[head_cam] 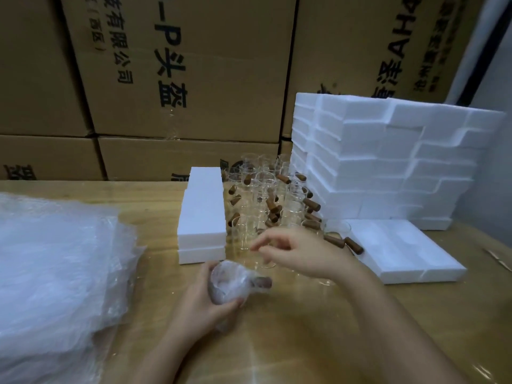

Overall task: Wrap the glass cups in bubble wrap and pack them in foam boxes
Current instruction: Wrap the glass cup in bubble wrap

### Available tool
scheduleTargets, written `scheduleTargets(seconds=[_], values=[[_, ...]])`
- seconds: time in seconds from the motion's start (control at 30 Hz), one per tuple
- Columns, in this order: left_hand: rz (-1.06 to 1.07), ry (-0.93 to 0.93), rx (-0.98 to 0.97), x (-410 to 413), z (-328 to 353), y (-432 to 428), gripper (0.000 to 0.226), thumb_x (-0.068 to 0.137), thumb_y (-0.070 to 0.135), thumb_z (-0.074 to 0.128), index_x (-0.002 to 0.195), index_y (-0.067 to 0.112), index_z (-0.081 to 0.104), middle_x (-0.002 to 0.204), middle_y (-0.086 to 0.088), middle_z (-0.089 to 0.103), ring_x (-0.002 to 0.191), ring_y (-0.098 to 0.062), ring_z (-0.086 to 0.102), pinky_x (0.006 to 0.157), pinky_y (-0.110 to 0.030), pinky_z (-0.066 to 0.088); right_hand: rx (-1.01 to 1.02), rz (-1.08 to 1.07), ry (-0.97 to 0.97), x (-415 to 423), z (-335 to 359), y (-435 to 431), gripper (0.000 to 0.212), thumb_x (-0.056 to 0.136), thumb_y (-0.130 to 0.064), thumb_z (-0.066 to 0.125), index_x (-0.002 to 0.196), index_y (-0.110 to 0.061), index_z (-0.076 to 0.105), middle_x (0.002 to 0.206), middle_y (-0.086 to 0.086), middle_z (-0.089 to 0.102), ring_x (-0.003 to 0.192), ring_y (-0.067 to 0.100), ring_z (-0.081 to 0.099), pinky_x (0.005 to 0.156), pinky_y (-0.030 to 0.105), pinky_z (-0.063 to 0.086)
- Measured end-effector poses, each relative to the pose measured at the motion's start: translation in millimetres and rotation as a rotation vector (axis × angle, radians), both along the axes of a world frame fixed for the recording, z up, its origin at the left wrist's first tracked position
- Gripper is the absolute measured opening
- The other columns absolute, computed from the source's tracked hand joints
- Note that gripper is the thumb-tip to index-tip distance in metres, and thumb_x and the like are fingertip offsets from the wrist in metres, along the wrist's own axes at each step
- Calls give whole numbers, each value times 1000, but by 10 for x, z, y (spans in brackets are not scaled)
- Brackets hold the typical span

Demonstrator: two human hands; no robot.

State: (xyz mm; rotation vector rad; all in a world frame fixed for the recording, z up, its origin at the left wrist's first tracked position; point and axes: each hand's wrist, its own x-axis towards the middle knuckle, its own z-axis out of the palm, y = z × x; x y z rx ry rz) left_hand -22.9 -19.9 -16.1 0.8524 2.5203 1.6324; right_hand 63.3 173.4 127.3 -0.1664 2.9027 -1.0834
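Head camera showed the left hand [199, 306] at lower centre, fingers curled round a wrapped cup [230, 284], probably to stop the bubble wrap unrolling. The right hand [293, 253] hovered just above, fingers loosely bent and grasping nothing, beside the bare glass cups [266, 195] mid-frame. An open foam box [401, 253] lay at right, likely for packing.

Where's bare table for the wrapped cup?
Bare wooden table between the clear bubble wrap pile and the low white foam box stack, right of the bubble-wrapped cup in the left hand, and in front of the flat white foam tray. Crowded: clear glass cups with brown handles behind the right hand.
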Motion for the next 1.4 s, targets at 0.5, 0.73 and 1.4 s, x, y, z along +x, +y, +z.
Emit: scheduleTargets(seconds=[0.5,0.73,1.4], values=[[-15,-49,-26,-28,45,5,79,42,62,81,111,49,42,109,25,60,98,13,56,75,-4,41,527,-724,465,-1059,1430,1640,69,90,-11,48,150,-26,16,159,1,6,106,30,55,69,33,43],[-43,-51,-18,-74,25,19,79,44,60,80,113,43,45,111,20,62,101,20,52,75,-1,40,584,-813,371,-1225,1334,1694,56,92,-15,47,143,-15,26,143,13,27,81,33,52,61,33,40],[58,-7,228,136,279,-85,72,46,55,74,114,43,52,114,21,59,102,17,53,76,-2,42,253,-548,874,-377,310,619,22,94,-26,56,112,-13,55,103,-9,45,71,7,48,55,19,36]])
